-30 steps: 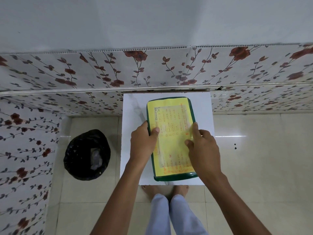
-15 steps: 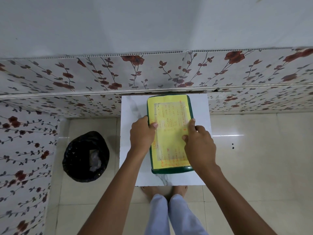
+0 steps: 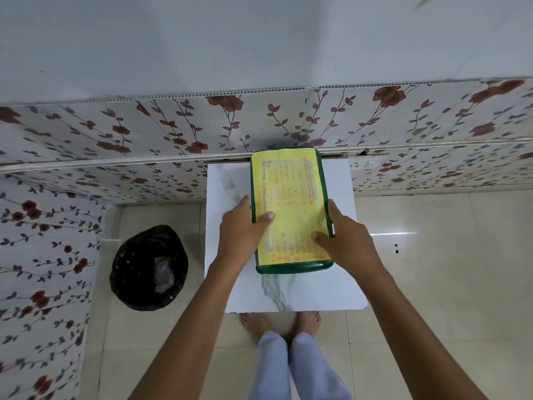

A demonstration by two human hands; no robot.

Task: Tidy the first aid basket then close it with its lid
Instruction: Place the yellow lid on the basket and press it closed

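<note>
The first aid basket [image 3: 294, 267] is dark green and stands on a small white marble-patterned table [image 3: 288, 295]. Its lid [image 3: 291, 197], covered by a yellow printed sheet, lies flat on top. My left hand [image 3: 240, 232] grips the basket's left side with the thumb on the lid. On the opposite side my right hand [image 3: 343, 241] holds the right edge, thumb resting on the yellow sheet. The basket's far end reaches the flowered wall. Its contents are hidden under the lid.
A black bin [image 3: 148, 267] lined with a bag stands on the tiled floor left of the table. Flower-patterned wall panels [image 3: 144, 134] run behind the table and along the left. My bare feet [image 3: 281, 321] are under the table's near edge.
Both hands have slid the closed basket away from me along the table toward the wall. The grip on its two sides stays the same.
</note>
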